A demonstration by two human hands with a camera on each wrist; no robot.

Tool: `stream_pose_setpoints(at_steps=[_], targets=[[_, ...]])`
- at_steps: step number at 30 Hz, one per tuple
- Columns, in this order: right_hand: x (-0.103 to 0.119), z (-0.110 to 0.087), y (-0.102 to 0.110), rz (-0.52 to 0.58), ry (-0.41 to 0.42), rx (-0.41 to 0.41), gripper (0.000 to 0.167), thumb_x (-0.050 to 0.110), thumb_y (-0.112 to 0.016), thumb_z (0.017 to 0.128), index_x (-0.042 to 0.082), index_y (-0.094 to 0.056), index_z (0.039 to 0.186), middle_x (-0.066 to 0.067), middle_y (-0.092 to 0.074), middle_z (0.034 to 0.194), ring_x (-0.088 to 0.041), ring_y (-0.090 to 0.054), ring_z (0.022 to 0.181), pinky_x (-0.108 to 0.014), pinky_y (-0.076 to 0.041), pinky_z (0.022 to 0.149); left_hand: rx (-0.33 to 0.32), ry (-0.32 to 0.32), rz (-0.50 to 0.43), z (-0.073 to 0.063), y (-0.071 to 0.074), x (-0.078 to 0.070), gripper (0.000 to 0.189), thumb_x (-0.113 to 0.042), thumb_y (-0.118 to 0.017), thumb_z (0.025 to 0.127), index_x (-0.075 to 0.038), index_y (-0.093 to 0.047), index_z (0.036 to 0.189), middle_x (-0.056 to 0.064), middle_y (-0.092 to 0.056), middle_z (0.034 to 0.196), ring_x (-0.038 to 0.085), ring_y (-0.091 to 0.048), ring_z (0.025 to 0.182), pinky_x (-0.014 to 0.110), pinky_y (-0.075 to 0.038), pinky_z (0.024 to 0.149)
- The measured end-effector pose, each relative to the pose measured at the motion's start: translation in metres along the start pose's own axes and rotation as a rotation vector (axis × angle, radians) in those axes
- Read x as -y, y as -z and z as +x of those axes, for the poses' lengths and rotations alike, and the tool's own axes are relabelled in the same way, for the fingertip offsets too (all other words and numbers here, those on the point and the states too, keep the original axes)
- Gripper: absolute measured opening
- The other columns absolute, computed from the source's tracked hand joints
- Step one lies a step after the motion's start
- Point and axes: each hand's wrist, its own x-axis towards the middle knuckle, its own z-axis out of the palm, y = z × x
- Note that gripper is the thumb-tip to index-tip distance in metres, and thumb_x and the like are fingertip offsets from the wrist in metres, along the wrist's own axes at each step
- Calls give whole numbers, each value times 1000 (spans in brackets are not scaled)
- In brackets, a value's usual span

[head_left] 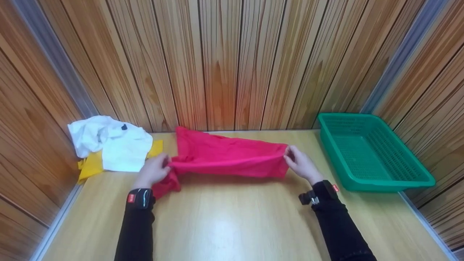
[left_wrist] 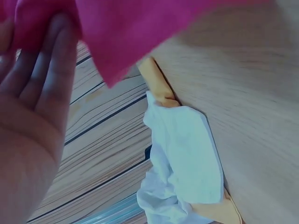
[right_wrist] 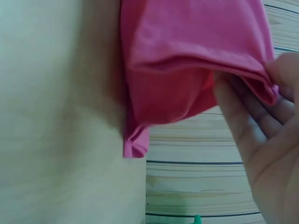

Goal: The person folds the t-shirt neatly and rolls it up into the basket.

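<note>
Basically, red cloth (head_left: 232,157) runs long-axis crosswise between left hand (head_left: 153,170), pinching its left part, and right hand (head_left: 301,164), pinching its right end.

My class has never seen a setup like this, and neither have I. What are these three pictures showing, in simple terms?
There is no machine at work here: a person in dark sleeves is using two bare hands. The widest picture comes from a camera on the person's head, looking forward and down. The other two come from cameras worn on the wrists, one beside each hand, so they look close-up and turned.

On the wooden table, a white cloth lies over a yellow cloth at the left, and a green basket stands at the right. Between them, the left hand and right hand hold a red cloth near opposite ends.
</note>
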Motion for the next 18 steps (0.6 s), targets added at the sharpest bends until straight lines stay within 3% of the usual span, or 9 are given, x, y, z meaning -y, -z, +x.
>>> stream_pose_setpoints(at_steps=[5, 10, 14, 18], targets=[[-8, -15, 0, -26, -5, 124, 13, -2, -64, 92, 3, -54, 99, -2, -56, 84, -19, -55, 79, -38, -51, 73, 72, -35, 12, -9, -7, 3, 13, -3, -69, 87, -8, -59, 94, 5, -60, 85, 27, -57, 85, 47, -48, 80], [-12, -26, 0, -49, -29, 213, 13, 2, -66, 92, 6, -55, 99, 0, -58, 85, -18, -56, 81, -39, -53, 76, 159, 24, -21, -19, -13, 5, 16, -7, -72, 87, -11, -60, 96, 3, -59, 86, 24, -57, 85, 45, -49, 79], [-15, -35, -2, -78, 21, 254, 12, 2, -67, 92, 8, -57, 94, 1, -59, 84, -18, -57, 80, -40, -52, 76, 209, 83, -53, -26, -20, 4, 17, -8, -74, 86, -12, -60, 95, 3, -59, 85, 22, -57, 84, 41, -48, 76], [-18, -42, -2, -119, 56, 286, 10, 0, -67, 90, 8, -61, 91, 2, -61, 84, -17, -58, 79, -41, -53, 77, 249, 97, -61, -32, -26, 2, 20, -7, -76, 84, -12, -59, 92, 3, -57, 80, 20, -56, 79, 37, -48, 73]])
